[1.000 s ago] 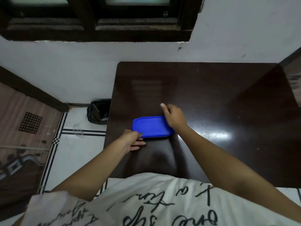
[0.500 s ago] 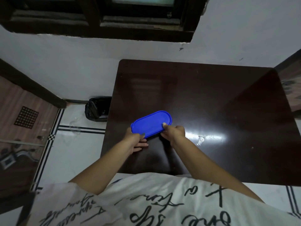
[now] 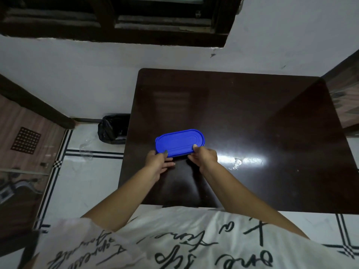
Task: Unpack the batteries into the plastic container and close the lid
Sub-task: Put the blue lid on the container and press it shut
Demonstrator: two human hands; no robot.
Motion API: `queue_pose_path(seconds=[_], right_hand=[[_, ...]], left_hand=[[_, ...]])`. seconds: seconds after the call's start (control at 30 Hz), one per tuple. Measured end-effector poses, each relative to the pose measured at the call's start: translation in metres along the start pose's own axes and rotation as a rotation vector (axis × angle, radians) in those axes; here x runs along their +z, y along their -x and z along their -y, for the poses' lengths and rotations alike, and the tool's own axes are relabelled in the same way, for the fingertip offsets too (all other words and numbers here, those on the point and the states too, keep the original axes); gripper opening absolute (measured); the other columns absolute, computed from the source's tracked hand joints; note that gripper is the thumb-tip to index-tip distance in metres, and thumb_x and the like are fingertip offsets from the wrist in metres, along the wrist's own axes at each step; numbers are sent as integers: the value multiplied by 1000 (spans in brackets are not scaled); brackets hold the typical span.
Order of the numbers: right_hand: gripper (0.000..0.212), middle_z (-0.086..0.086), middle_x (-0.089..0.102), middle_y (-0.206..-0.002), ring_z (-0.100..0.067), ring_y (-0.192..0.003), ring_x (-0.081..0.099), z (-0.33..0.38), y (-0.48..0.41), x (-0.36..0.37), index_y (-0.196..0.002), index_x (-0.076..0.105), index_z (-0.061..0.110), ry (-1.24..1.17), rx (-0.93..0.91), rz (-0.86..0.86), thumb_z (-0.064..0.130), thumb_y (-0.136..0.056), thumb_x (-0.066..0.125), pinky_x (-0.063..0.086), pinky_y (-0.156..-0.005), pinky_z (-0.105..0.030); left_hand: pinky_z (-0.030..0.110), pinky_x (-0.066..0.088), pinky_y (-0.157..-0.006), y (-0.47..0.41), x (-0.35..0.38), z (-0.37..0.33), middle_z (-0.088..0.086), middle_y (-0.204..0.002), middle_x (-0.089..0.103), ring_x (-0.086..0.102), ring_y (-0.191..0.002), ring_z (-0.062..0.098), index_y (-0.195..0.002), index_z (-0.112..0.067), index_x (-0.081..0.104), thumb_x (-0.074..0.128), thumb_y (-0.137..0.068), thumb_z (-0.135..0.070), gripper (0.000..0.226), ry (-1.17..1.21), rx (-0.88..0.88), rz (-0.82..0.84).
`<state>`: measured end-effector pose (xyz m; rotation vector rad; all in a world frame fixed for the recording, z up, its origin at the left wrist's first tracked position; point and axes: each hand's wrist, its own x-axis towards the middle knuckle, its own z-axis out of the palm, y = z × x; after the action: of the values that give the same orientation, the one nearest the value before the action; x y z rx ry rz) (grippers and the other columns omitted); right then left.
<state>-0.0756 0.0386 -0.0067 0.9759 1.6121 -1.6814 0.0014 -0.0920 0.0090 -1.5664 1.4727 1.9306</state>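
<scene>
One blue lidded container [image 3: 179,142], two hands gripping it: left [image 3: 157,163], right [image 3: 204,157]

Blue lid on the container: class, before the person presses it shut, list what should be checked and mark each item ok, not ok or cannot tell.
1. Blue lid covers the container: ok.
2. Left hand grips the lid's near left edge: ok.
3. Right hand grips the near right edge: ok.
4. Batteries inside: cannot tell, the lid hides the contents.
5. Lid sealed all round: cannot tell.
6. Foil scrap on the table lies apart from the lid: ok.
</scene>
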Motion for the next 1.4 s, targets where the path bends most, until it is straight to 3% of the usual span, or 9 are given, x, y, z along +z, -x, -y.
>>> queue_pose_path(seconds=[0.23, 0.43, 0.6, 0.73, 0.83, 0.97, 1.07, 1.27, 1.4], right_hand=[[28, -20, 70, -102, -26, -78, 72, -5, 6, 15, -110, 60, -6, 12, -17, -116, 10, -87, 67, 53, -43, -19], [22, -15, 74, -90, -25, -72, 74, -6, 5, 16, -102, 65, -3, -10, -3, -145, 12, -86, 66, 55, -53, -24], [17, -17, 74, -93, -26, -75, 74, -13, 2, 11, -96, 64, -6, -144, -17, -120, 8, -86, 69, 62, -65, -28], [15, -12, 71, -75, -22, -68, 73, -22, 5, 8, -79, 63, 2, -215, -17, -108, 9, -85, 75, 61, -70, -29], [19, -15, 69, -76, -23, -67, 70, -21, 3, 5, -89, 61, 0, -239, -33, -83, 10, -83, 77, 61, -65, -27], [29, -14, 67, -83, -24, -74, 68, -18, 0, 0, -100, 59, 4, -223, -82, -128, 16, -82, 79, 61, -72, -33], [20, -11, 70, -82, -21, -73, 68, -11, -2, -6, -93, 65, 8, -174, -112, -164, 17, -82, 79, 60, -69, -30], [22, -6, 62, -58, -18, -55, 60, 0, -5, -4, -67, 62, 8, -11, -132, -275, 12, -81, 78, 60, -71, -34], [24, -5, 61, -54, -20, -55, 59, 5, -2, -4, -62, 60, 9, -47, -86, -297, 6, -78, 79, 60, -71, -36]], left_hand=[[39, 42, -97, 5, 38, -2, 15, -125, 64, 64, -114, 25, -129, -6, 52, 60, -96, -19, 37, 241, -98, 25], [20, 47, -39, -6, 52, 1, 16, -96, 69, 69, -56, 17, -115, -7, 35, 65, -89, -6, 40, 364, -1, -234], [23, 53, -47, -9, 51, 2, 7, -70, 64, 65, -49, 12, -127, -2, 36, 68, -86, -6, 53, 326, 49, -270], [24, 52, -53, -6, 47, -2, 0, -69, 58, 63, -53, 12, -133, -5, 34, 68, -86, -4, 58, 291, 91, -267], [26, 56, -53, -7, 41, -4, 9, -72, 65, 63, -49, 14, -134, -4, 30, 70, -87, -7, 62, 281, 40, -179], [18, 49, -36, -7, 34, -3, 14, -92, 69, 62, -48, 18, -120, -11, 35, 68, -90, -18, 45, 169, 50, -137], [15, 40, -28, -12, 24, -2, 15, -97, 65, 59, -52, 22, -112, -12, 42, 56, -98, -26, 24, 107, 119, -217], [25, 43, -51, -22, 12, -3, 6, -71, 64, 62, -55, 13, -106, -7, 54, 61, -95, -20, 19, 73, 126, -290], [22, 33, -51, -19, 15, -5, 5, -60, 62, 54, -53, 7, -105, -5, 60, 64, -92, -18, 19, 67, 141, -343]])
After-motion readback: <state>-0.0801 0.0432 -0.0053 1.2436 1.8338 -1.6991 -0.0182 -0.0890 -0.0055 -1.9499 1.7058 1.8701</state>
